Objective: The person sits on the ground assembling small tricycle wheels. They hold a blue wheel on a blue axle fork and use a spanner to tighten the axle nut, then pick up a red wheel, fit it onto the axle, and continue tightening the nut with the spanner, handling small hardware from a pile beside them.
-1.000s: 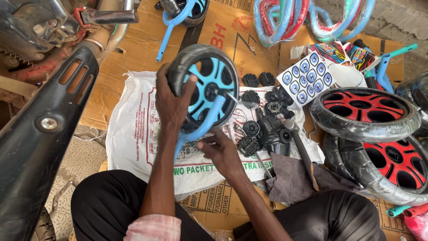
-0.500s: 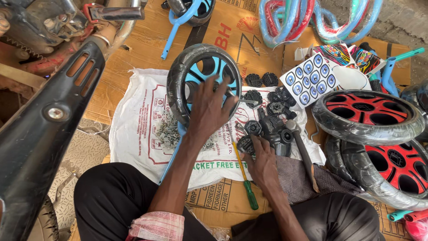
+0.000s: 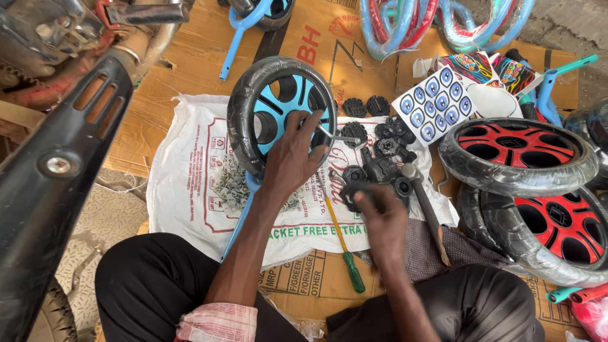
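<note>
left hand (image 3: 291, 158) fingers spread on blue wheel (image 3: 278, 114), steadying axle | right hand (image 3: 380, 218) fingers pinching black cap (image 3: 351, 193) just below wheel | keep wheel steady, line cap squarely

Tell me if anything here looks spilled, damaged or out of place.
Nothing looks damaged. A loose heap of small metal fasteners lies scattered on the white sack, beside the blue wheel that the left hand steadies. The right hand reaches among black plastic caps strewn beside a hammer and a green-handled screwdriver.
</note>
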A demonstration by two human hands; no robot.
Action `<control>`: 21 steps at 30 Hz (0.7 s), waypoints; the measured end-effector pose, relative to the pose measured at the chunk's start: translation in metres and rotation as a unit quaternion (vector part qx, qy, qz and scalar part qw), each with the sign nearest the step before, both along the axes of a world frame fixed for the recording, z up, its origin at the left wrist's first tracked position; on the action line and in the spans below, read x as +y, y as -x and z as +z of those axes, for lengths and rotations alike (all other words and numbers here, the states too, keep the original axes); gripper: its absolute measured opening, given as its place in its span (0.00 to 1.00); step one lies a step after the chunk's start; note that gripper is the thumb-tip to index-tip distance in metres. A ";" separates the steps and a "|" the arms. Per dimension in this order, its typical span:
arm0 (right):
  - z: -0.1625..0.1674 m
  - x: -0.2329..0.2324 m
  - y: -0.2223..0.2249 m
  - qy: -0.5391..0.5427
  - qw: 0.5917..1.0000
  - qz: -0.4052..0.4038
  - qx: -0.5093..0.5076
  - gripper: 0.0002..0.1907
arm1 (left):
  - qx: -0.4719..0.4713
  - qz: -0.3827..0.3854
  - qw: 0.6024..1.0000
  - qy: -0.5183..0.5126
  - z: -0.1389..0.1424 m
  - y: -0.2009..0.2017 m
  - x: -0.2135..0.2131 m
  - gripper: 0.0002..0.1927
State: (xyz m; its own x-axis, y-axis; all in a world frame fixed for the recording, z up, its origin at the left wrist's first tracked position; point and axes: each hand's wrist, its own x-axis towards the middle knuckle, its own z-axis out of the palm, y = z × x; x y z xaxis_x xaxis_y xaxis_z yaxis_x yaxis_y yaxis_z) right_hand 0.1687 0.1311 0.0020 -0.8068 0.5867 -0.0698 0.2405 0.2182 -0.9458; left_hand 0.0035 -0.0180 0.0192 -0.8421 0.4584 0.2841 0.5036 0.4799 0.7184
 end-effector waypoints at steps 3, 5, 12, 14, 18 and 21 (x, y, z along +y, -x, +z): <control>0.024 0.005 0.015 0.225 0.965 -0.059 0.124 0.19 | 0.000 0.010 0.996 -0.084 0.000 0.003 0.003 0.32; 0.035 0.009 0.027 0.305 0.931 -0.074 0.189 0.21 | 0.005 0.015 0.996 -0.089 -0.002 0.005 0.003 0.28; 0.037 0.010 0.049 0.273 0.932 -0.065 0.227 0.19 | 0.000 0.045 0.994 -0.097 -0.008 0.007 0.004 0.27; 0.035 0.010 0.053 0.245 0.941 -0.063 0.227 0.20 | -0.003 0.042 0.994 -0.101 -0.007 0.007 0.003 0.27; 0.030 0.013 0.057 0.191 0.951 -0.068 0.234 0.20 | -0.018 0.042 0.994 -0.097 -0.005 0.006 0.003 0.26; 0.032 0.021 0.056 0.097 0.964 -0.095 0.227 0.19 | -0.042 0.044 0.994 -0.086 -0.004 0.006 0.003 0.27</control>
